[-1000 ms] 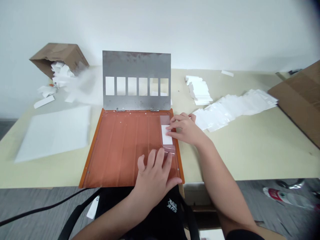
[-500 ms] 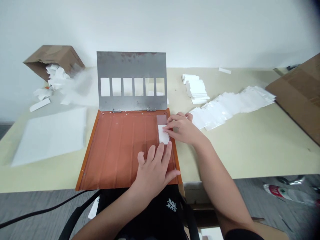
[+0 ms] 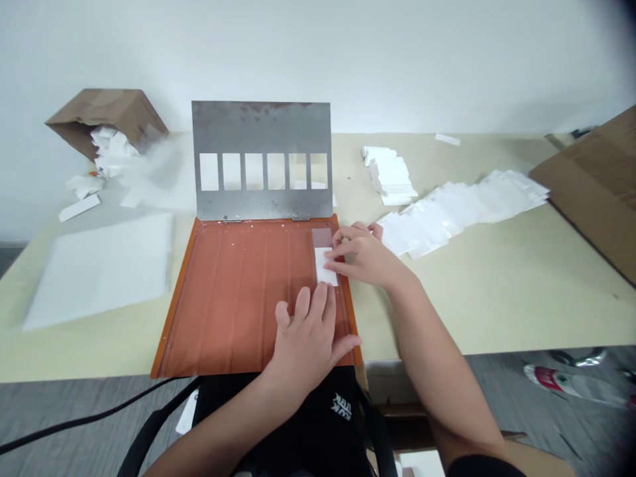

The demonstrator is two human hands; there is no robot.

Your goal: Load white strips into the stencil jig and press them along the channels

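Note:
A white card (image 3: 322, 273) lies at the right side of the orange board (image 3: 238, 298), partly inside what looks like a clear plastic sleeve (image 3: 321, 237). My right hand (image 3: 362, 255) reaches over the board's right edge. Its thumb and index fingertips rest on the card, slightly apart, with the other fingers loosely bent. Just below, my left hand (image 3: 305, 338) lies open over the board with fingers spread, its fingertips at the card's lower edge. Behind them stands the hinged grey metal plate (image 3: 263, 129) with several rectangular windows, raised upright.
Right of the board are a fanned pile of white cards (image 3: 390, 177) and a row of clear plastic sleeves (image 3: 462, 209). A cardboard box (image 3: 596, 189) borders the far right. Leftward lie a white sheet stack (image 3: 99, 271) and a tipped carton (image 3: 119, 109) with white scraps.
The thumb and index fingertip of my right hand have parted slightly on the card. My left fingertips have shifted a little left along its lower edge.

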